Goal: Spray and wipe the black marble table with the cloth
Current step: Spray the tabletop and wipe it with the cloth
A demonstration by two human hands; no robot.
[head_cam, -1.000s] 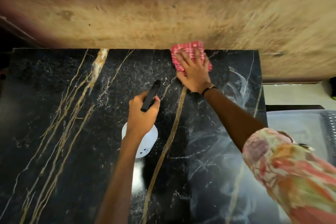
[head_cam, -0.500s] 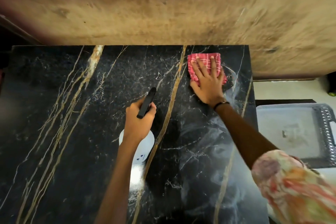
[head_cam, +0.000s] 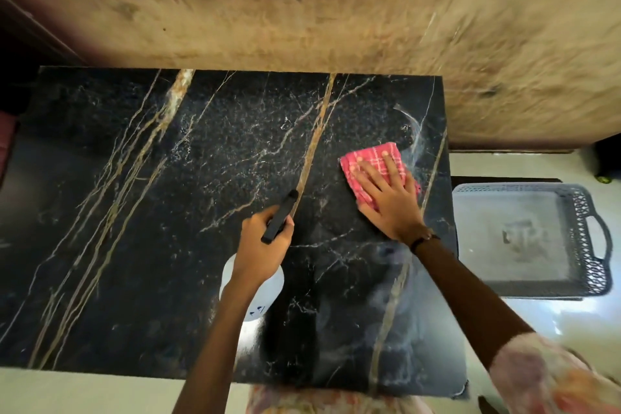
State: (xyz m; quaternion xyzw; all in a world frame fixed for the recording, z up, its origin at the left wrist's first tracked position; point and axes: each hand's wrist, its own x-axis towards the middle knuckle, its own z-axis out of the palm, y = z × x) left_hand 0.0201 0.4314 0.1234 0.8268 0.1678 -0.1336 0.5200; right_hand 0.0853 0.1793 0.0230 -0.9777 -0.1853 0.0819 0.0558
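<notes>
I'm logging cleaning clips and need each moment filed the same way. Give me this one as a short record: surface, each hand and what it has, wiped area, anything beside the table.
surface: black marble table with gold veins
left hand: gripping a white spray bottle with a black trigger head, held above the table
right hand: flat, fingers spread, pressing a red checked cloth onto the table's right side
wiped area: pale streaks near the right edge, beyond and nearer than the cloth
beside table: grey plastic tray with lattice rim, on the floor to the right

Mottled tan wall (head_cam: 336, 10), glossy pale floor (head_cam: 571, 319), grey plastic tray (head_cam: 598, 279)
</notes>
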